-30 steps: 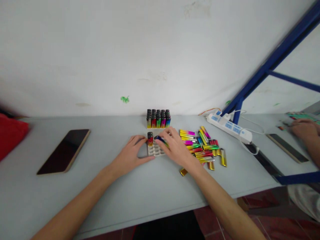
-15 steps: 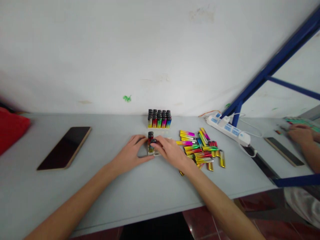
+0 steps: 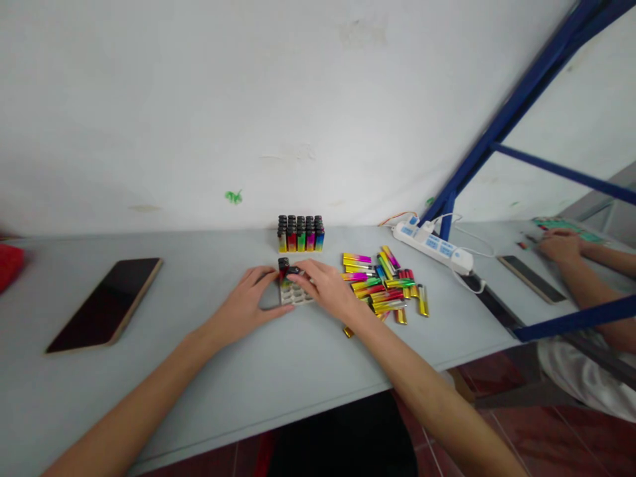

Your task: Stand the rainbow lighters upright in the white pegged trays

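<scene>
A small white tray (image 3: 297, 296) with rows of sockets lies on the grey table. My left hand (image 3: 247, 301) grips its left side, fingertips at the far corner and thumb along the near edge. At the tray's left end stands a red and yellow lighter with a black top (image 3: 283, 264). My right hand (image 3: 325, 286) pinches another lighter (image 3: 295, 271) by its black top, tilted over the tray; its lower body is mostly hidden. Behind the tray, a block of upright lighters (image 3: 301, 238) stands in rows. To the right lies a loose pile of shiny coloured lighters (image 3: 390, 297).
A large dark phone or tablet (image 3: 106, 301) lies at the left, near a red cloth or bag (image 3: 10, 265). A white power strip (image 3: 433, 248) with cables runs by a blue metal frame (image 3: 477, 159). Beyond it are another person's hands (image 3: 561, 244) and a dark flat device (image 3: 530, 278).
The view has turned rightward, so everything sits further left. The lighter in my right hand is now more tilted, and more of the tray's sockets show.
</scene>
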`<act>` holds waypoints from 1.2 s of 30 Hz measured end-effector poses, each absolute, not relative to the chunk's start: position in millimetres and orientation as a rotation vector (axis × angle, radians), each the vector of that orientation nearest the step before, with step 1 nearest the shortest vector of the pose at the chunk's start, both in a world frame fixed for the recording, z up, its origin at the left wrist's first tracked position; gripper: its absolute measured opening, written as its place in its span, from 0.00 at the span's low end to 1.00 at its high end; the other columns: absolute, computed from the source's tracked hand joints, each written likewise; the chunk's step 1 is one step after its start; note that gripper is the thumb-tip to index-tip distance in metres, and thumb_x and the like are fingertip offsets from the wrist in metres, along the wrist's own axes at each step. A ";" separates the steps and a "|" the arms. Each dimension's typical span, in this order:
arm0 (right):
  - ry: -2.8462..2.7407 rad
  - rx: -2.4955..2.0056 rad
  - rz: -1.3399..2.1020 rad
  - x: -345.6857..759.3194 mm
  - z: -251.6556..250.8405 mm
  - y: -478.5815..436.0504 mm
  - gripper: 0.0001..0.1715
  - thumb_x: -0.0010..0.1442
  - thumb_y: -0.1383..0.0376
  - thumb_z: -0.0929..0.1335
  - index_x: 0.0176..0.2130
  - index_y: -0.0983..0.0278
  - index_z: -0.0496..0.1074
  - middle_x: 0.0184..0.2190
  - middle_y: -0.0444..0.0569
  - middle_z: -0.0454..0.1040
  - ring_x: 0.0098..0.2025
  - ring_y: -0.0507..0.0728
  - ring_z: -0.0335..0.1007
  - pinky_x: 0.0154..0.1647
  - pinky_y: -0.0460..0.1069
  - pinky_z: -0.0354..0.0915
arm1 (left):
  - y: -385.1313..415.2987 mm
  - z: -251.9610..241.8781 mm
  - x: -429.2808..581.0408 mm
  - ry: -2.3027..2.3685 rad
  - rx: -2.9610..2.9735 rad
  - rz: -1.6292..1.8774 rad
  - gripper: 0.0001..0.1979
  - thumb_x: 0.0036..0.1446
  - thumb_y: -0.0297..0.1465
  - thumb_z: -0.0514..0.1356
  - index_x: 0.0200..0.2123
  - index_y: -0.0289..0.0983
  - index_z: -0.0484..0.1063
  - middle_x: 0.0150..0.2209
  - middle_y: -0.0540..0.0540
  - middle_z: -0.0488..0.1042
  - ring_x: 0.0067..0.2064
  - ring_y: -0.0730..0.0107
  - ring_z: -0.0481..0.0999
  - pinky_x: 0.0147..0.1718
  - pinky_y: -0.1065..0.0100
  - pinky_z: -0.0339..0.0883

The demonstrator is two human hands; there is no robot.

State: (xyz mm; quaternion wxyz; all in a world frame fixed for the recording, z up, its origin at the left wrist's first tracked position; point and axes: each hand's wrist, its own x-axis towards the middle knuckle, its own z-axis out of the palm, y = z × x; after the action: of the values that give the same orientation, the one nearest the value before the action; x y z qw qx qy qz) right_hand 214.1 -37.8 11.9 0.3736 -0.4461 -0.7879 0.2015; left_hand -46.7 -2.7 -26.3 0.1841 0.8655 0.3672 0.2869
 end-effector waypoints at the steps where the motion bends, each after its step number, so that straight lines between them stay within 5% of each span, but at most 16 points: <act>1: -2.055 -1.157 0.525 213.5 11.7 -36.2 0.19 0.85 0.46 0.71 0.51 0.57 0.81 0.46 0.53 0.86 0.46 0.62 0.82 0.52 0.54 0.75 | -2.3 -26.7 -46.8 1.037 2.443 0.811 0.40 0.67 0.66 0.70 0.67 0.44 0.83 0.66 0.34 0.83 0.68 0.34 0.81 0.74 0.34 0.76; 6: -2.203 -1.221 0.434 206.0 15.1 -30.2 0.22 0.82 0.44 0.74 0.48 0.59 0.81 0.42 0.52 0.87 0.42 0.60 0.81 0.49 0.52 0.68 | 0.3 -28.5 -47.7 1.036 2.457 0.812 0.41 0.66 0.69 0.68 0.64 0.43 0.83 0.65 0.34 0.82 0.69 0.35 0.81 0.74 0.36 0.77; 12: -2.217 -1.255 0.395 222.0 37.2 -39.5 0.31 0.80 0.43 0.76 0.32 0.60 0.77 0.30 0.47 0.81 0.35 0.57 0.75 0.50 0.53 0.65 | -0.1 -25.4 -46.7 1.040 2.438 0.820 0.39 0.67 0.67 0.70 0.65 0.44 0.83 0.64 0.36 0.83 0.68 0.35 0.82 0.73 0.36 0.77; 15: -2.034 -1.229 0.371 263.5 51.7 -64.3 0.29 0.84 0.44 0.71 0.36 0.58 0.82 0.32 0.48 0.83 0.36 0.60 0.78 0.49 0.55 0.70 | -2.2 -23.1 -45.4 1.048 2.422 0.802 0.39 0.66 0.65 0.72 0.65 0.44 0.84 0.65 0.36 0.83 0.68 0.36 0.81 0.74 0.37 0.77; 20: -2.149 -1.257 0.287 327.4 47.1 -126.3 0.09 0.81 0.57 0.76 0.55 0.54 0.88 0.53 0.56 0.88 0.56 0.68 0.86 0.62 0.65 0.81 | -3.8 -22.3 -43.7 1.059 2.406 0.793 0.40 0.65 0.66 0.72 0.65 0.43 0.84 0.66 0.35 0.82 0.69 0.35 0.81 0.75 0.36 0.76; 25: -2.463 -1.207 0.235 328.5 25.9 -149.5 0.10 0.78 0.68 0.76 0.55 0.55 0.87 0.54 0.55 0.87 0.60 0.67 0.85 0.68 0.65 0.81 | -6.0 -23.0 -43.3 1.055 2.416 0.776 0.39 0.67 0.64 0.72 0.67 0.43 0.82 0.68 0.35 0.81 0.70 0.36 0.80 0.76 0.37 0.75; 28: -2.324 -1.191 0.346 321.1 25.0 -135.1 0.05 0.80 0.62 0.75 0.53 0.55 0.85 0.50 0.54 0.88 0.56 0.67 0.86 0.62 0.63 0.83 | -7.5 -22.7 -42.5 1.059 2.423 0.772 0.39 0.67 0.64 0.72 0.67 0.42 0.82 0.68 0.34 0.81 0.70 0.36 0.80 0.76 0.36 0.74; 31: -2.006 -1.270 0.475 313.4 36.2 -106.8 0.13 0.82 0.53 0.73 0.56 0.56 0.84 0.46 0.53 0.88 0.44 0.65 0.85 0.48 0.58 0.81 | -7.9 -22.4 -42.3 1.055 2.422 0.770 0.39 0.68 0.64 0.72 0.67 0.41 0.82 0.68 0.34 0.81 0.71 0.35 0.80 0.77 0.37 0.74; 36: -1.686 -1.219 0.661 283.2 64.1 -44.2 0.23 0.77 0.44 0.73 0.55 0.58 0.85 0.37 0.46 0.82 0.31 0.57 0.68 0.35 0.52 0.66 | -8.8 -23.5 -44.5 1.063 2.409 0.790 0.38 0.66 0.60 0.75 0.67 0.42 0.82 0.68 0.34 0.81 0.70 0.36 0.81 0.75 0.39 0.76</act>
State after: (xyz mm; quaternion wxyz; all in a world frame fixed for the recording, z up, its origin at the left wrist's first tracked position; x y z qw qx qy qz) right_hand 283.2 -44.2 64.1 0.4612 -0.4954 -0.6853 0.2687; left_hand -44.5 -8.8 -23.5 0.1949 0.8595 0.3791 0.2820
